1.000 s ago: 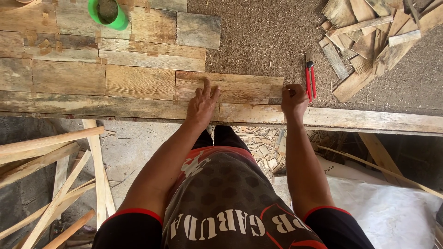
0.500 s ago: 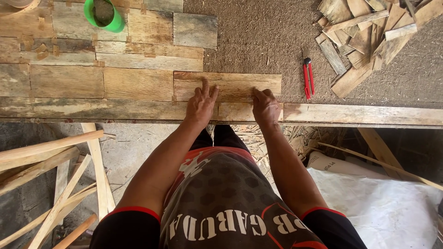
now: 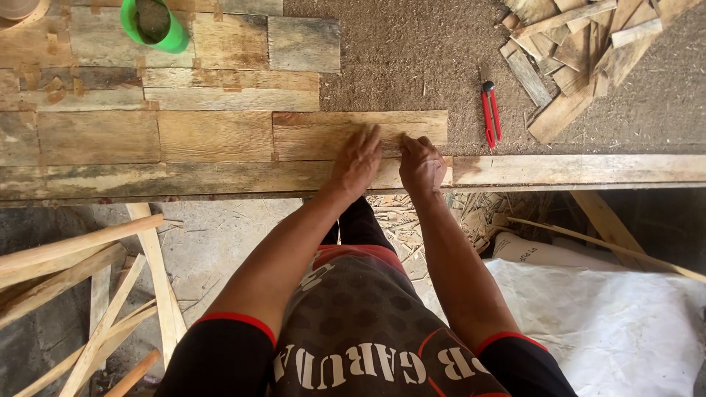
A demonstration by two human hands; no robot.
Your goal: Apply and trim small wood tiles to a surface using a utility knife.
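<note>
**Both hands on the last plank at the counter's near edge**

Nearest to me, below the counter, pale wooden slats (image 3: 81, 294) lean at my left and a white plastic sack (image 3: 610, 316) lies at my right. Along the counter's near edge runs a long weathered wooden rail (image 3: 184, 179). My left hand (image 3: 358, 163) lies flat across that rail, its grip released, fingers spread onto the short tan wooden plank (image 3: 323, 134) just behind it. My right hand (image 3: 421, 163) sits just beside the left, fingers curled and fingertips pressing the same plank's near edge; it clasps nothing. The plank lies flat, its left end butted against the row of laid boards (image 3: 147, 136) that covers the counter's left half. Right of the plank, on the bare brown chipboard counter (image 3: 412, 59), lies a red-handled cutter (image 3: 490, 114). Farther back, a green plastic cup (image 3: 154, 23) stands near the far left corner, and a heap of loose wood offcuts (image 3: 581, 51) fills the far right corner.
</note>
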